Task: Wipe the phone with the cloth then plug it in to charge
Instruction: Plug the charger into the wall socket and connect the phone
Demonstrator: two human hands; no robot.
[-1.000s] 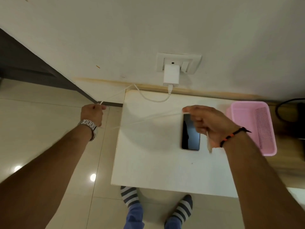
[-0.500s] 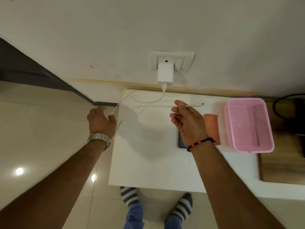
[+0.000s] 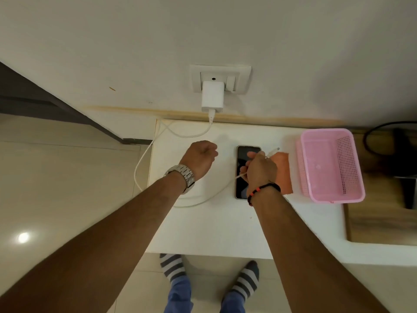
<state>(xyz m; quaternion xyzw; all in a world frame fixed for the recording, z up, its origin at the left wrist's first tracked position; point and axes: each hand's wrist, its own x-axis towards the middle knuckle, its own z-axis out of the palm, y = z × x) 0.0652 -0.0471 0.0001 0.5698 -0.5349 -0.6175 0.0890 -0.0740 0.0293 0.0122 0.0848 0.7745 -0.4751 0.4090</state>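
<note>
A black phone (image 3: 242,163) lies face up on the white table (image 3: 225,227). An orange cloth (image 3: 283,168) lies flat just right of it. A white charger (image 3: 212,96) sits in the wall socket (image 3: 220,79); its white cable (image 3: 144,163) loops off the table's left edge and back across the top. My right hand (image 3: 261,169) hovers over the phone, shut on the cable near its end, with the plug tip (image 3: 274,150) sticking out toward the cloth. My left hand (image 3: 200,160) is a closed fist over the table left of the phone, holding nothing I can see.
A pink plastic basket (image 3: 329,164) stands right of the cloth. Beyond it is a wooden surface (image 3: 381,213) with a black cord and dark object (image 3: 404,154). The wall is close behind the table. My striped socks (image 3: 246,281) show on the tiled floor below.
My left hand let go of the cable and moved right over the table. My right hand came down over the phone with the cable end, and the cable now lies slack.
</note>
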